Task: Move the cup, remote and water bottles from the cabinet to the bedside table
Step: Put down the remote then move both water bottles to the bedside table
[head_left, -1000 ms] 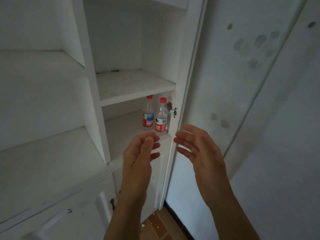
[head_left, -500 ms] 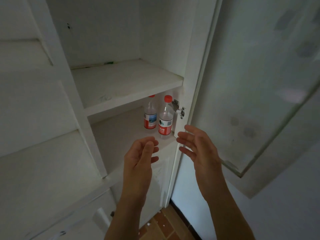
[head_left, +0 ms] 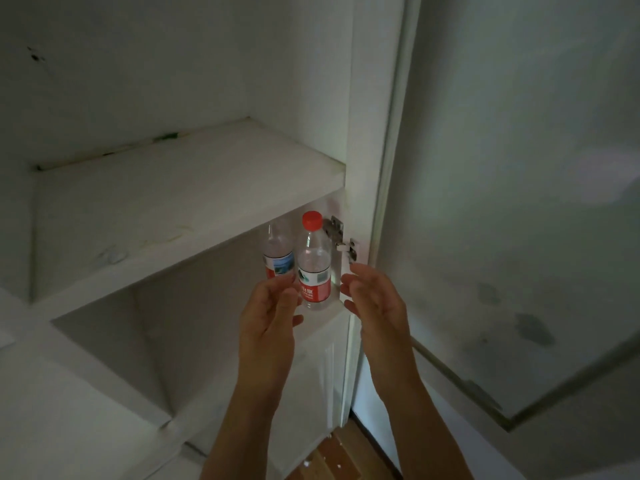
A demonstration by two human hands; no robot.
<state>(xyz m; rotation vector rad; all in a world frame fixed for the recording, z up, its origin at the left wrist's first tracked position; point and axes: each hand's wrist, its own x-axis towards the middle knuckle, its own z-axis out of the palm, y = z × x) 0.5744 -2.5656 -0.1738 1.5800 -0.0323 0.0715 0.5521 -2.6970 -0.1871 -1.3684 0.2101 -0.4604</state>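
- Two clear plastic water bottles stand upright at the front right corner of the white lower cabinet shelf [head_left: 214, 375]. The red-capped front bottle with a red label [head_left: 313, 271] is just beside the rear bottle with a blue-and-red label [head_left: 278, 258]. Neither the cup nor the remote is in view.
- The left grip [head_left: 273, 317] and right grip [head_left: 374, 303] flank the front bottle with fingers loosely curved. Neither has closed on anything. I cannot tell whether the left fingertips touch the rear bottle's label.
- Risk: the bottles stand so close together that fingers closing on the front one could nudge the rear one over, or roll it across the shelf.
- Risk: the front bottle stands close to the shelf's front edge, so a glancing touch could tip it off towards the floor.
- Risk: the metal door hinge [head_left: 341, 237] juts out just beside the right grip's fingers and could snag knuckles or the bottle as it is lifted out.
- Risk: the white upper shelf [head_left: 190, 188] overhangs the caps, so a straight lift would likely knock against it. Drawing the bottle forward looks safer.
- Compared with half a second ago, both grips have risen from below the shelf edge to the level of the labels. The rear bottle's cap is now hidden behind the upper shelf's edge, and the bottles themselves have not shifted.
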